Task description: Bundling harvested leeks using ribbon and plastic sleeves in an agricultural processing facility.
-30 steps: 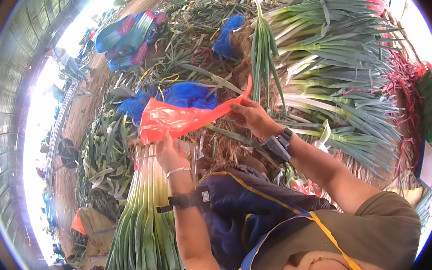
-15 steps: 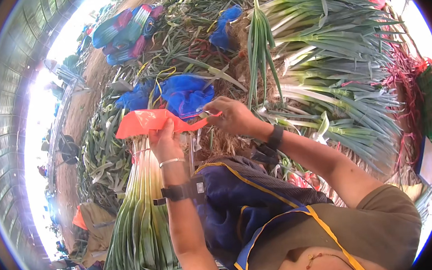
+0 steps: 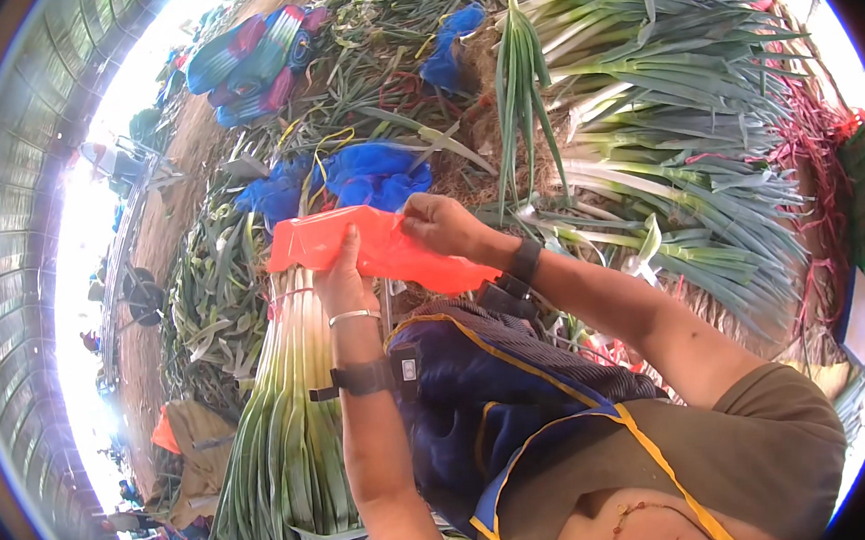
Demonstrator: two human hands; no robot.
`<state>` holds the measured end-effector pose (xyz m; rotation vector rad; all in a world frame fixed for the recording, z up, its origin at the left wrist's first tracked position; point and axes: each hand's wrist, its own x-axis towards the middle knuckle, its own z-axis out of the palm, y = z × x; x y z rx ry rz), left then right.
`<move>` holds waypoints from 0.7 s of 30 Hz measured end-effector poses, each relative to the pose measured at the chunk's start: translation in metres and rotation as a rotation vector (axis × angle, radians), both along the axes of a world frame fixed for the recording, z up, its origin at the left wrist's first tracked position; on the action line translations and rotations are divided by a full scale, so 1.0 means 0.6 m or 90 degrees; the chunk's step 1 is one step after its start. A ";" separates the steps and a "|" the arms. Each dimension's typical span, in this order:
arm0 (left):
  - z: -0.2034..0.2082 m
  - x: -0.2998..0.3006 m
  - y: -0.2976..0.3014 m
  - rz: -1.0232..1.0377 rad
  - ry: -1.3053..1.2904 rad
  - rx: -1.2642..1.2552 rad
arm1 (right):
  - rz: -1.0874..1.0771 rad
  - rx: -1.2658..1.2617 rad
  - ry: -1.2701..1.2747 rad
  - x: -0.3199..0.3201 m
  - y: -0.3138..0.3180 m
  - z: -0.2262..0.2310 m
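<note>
A bundle of leeks (image 3: 284,411) lies to my left, its white root end away from me and green leaves toward me. A thin red tie (image 3: 292,296) circles it near the roots. A sheet of orange-red plastic (image 3: 308,241) covers the root end. My left hand (image 3: 341,284) grips the near edge of the plastic, thumb up, against the white stalks. Just right of it, my right hand (image 3: 442,227) pinches the plastic with curled fingers. The sheet's loose end (image 3: 453,275) hangs below that hand. The roots are hidden under the plastic.
Many leeks (image 3: 644,145) are stacked at the right. A single leek (image 3: 522,83) lies ahead of the hands. Blue netting (image 3: 378,175) rests just beyond the plastic, with loose leaves around. Rolled colourful netting (image 3: 256,67) lies far left. A green crate (image 3: 861,195) stands far right.
The plastic's right part was a narrow, taut strip and now spreads wider, hanging below my right hand. Its left end has shifted right. My right hand has moved slightly.
</note>
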<state>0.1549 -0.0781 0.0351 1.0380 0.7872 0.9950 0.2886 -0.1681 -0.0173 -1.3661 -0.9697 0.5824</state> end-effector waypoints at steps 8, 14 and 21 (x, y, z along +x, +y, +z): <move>-0.064 -0.035 0.061 0.001 0.253 0.197 | -0.183 -0.022 0.024 0.032 -0.001 0.023; -0.028 -0.017 0.019 0.228 0.576 0.649 | -0.188 0.004 -0.167 0.029 -0.013 0.032; 0.049 -0.009 -0.015 0.268 0.762 0.920 | 0.047 0.097 -0.059 0.016 -0.024 0.061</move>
